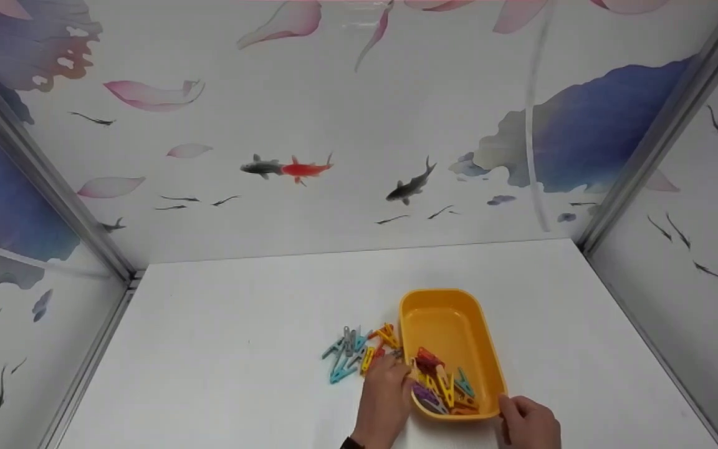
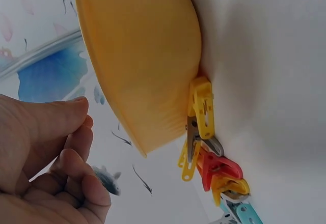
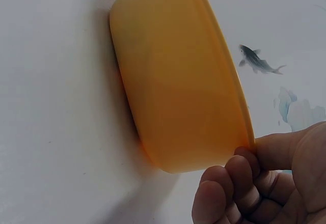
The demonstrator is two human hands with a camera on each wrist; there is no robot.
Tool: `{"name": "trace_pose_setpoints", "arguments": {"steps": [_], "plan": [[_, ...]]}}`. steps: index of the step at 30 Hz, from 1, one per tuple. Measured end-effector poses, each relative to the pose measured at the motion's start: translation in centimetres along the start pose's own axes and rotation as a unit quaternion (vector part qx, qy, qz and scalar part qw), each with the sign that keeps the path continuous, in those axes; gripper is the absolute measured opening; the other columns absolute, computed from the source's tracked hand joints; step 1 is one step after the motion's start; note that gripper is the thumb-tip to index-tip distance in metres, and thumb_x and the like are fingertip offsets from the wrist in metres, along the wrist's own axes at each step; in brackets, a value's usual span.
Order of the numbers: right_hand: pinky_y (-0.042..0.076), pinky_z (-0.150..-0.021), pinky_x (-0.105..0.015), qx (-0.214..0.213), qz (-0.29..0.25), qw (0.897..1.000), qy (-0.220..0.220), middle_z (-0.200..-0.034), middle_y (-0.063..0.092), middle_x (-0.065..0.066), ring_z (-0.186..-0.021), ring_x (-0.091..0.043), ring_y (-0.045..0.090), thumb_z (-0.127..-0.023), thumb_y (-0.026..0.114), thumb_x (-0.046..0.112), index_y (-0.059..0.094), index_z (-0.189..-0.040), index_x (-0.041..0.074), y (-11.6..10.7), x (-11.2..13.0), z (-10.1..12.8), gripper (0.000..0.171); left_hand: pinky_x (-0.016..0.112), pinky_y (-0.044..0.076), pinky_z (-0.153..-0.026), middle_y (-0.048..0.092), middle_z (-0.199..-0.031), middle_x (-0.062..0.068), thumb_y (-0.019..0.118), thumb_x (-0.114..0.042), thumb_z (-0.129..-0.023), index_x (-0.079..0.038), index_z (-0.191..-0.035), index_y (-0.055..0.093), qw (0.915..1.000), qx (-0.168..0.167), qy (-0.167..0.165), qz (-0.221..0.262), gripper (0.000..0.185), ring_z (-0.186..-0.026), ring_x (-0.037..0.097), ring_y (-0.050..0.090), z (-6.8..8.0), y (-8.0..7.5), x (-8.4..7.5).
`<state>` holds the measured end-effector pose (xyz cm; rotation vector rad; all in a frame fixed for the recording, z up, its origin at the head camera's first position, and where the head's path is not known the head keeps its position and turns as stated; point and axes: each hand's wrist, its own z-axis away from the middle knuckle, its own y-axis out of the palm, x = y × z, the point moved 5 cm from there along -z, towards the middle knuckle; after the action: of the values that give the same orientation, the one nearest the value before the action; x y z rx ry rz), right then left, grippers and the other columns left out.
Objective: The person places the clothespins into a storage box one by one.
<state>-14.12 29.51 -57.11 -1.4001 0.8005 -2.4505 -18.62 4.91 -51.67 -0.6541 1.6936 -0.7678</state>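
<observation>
A yellow plastic basin (image 1: 446,312) stands on the white table with several clothespins (image 1: 446,386) in its near end. My right hand (image 1: 528,424) pinches the basin's near right corner; the right wrist view has the thumb and a finger (image 3: 246,158) at its rim. Left of the basin lies a loose pile of clothespins (image 1: 349,352), blue, grey, yellow and red. Over the basin's left rim, between pile and basin, is my left hand (image 1: 385,393). Its fingers (image 2: 81,175) are loosely bent in the left wrist view, with nothing visible held. A yellow clothespin (image 2: 202,107) leans near the basin wall.
The white table (image 1: 240,349) runs back to a printed wall (image 1: 359,125) with fish and petals. Side panels with metal posts (image 1: 100,231) bound it left and right.
</observation>
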Motion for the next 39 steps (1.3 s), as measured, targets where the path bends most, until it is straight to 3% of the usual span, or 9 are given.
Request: {"name": "trace_pose_setpoints", "arguments": {"steps": [4, 12, 22, 31, 39], "plan": [[0.037, -0.053, -0.029, 0.002, -0.003, 1.0, 0.002, -0.058, 0.05, -0.001, -0.054, -0.018, 0.048, -0.099, 0.05, 0.034, 0.062, -0.077, 0.005, 0.0, 0.0, 0.0, 0.038, 0.027, 0.039, -0.069, 0.049, -0.074, -0.007, 0.072, -0.009, -0.085, -0.007, -0.094, 0.076, 0.9995, -0.013, -0.027, -0.007, 0.009, -0.073, 0.008, 0.045, -0.1, -0.5, 1.4], [0.038, -0.053, -0.03, 0.007, -0.011, 1.0, 0.003, -0.058, 0.051, -0.002, -0.054, -0.018, 0.048, -0.099, 0.05, 0.035, 0.062, -0.077, 0.004, 0.0, 0.0, 0.1, 0.039, 0.03, 0.044, -0.068, 0.058, -0.076, -0.003, 0.077, -0.004, -0.079, -0.005, -0.085, 0.074, 0.997, -0.072, -0.018, -0.019, 0.007, -0.076, 0.011, 0.054, -0.2, -1.1, 3.9], [0.037, -0.052, -0.029, -0.003, -0.01, 1.0, -0.007, -0.055, 0.051, -0.001, -0.052, -0.018, 0.047, -0.099, 0.051, 0.032, 0.061, -0.074, 0.004, 0.0, 0.0, 0.1, 0.039, 0.035, 0.045, -0.074, 0.056, -0.074, -0.001, 0.079, -0.005, -0.076, -0.005, -0.076, 0.07, 0.993, -0.104, -0.031, -0.046, 0.01, -0.078, 0.016, 0.056, -0.3, -0.9, 6.3], [0.037, -0.052, -0.03, -0.001, -0.01, 1.0, -0.022, -0.054, 0.051, -0.001, -0.051, -0.017, 0.047, -0.098, 0.052, 0.033, 0.062, -0.073, 0.004, -0.1, 0.1, 0.1, 0.039, 0.042, 0.047, -0.085, 0.061, -0.086, 0.005, 0.076, 0.001, -0.076, -0.002, -0.084, 0.072, 0.9923, -0.094, -0.049, -0.064, 0.01, -0.091, 0.023, 0.06, -0.6, -0.2, 7.5], [0.037, -0.053, -0.03, 0.001, -0.013, 1.0, -0.015, -0.054, 0.051, -0.001, -0.051, -0.018, 0.047, -0.098, 0.053, 0.033, 0.062, -0.073, 0.004, -0.1, 0.1, 0.1, 0.039, 0.041, 0.046, -0.079, 0.057, -0.078, 0.003, 0.075, 0.003, -0.074, -0.002, -0.079, 0.071, 0.9914, -0.102, -0.038, -0.072, 0.008, -0.083, 0.022, 0.058, -0.8, 0.2, 7.7]]}}
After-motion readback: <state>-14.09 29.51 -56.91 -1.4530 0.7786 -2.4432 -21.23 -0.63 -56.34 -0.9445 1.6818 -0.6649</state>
